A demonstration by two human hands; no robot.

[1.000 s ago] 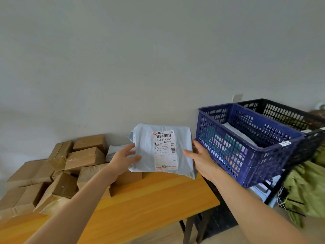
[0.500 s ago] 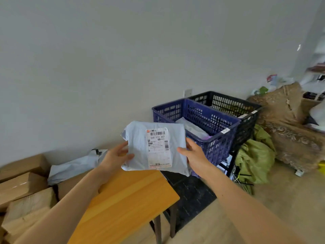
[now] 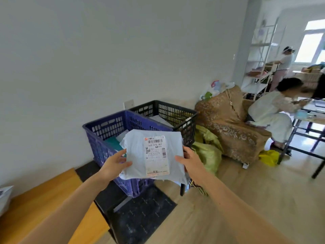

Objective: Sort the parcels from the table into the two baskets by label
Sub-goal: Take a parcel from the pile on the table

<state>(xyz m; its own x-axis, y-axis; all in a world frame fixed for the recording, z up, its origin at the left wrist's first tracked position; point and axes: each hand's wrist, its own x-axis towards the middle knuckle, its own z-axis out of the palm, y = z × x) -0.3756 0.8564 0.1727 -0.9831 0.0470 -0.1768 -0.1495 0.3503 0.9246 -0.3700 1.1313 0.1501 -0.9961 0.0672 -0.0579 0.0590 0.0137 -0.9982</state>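
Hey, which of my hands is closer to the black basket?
Right. The right hand grips the parcel just below the black basket; the left hand holds its other edge, in front of the blue basket.

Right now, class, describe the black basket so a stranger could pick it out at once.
Follow the plain grey wall down to two slotted plastic baskets standing side by side. The black slotted plastic basket is the farther one, between the blue slotted plastic basket and the brown patterned armchair. Colour sets it apart from its blue neighbour.
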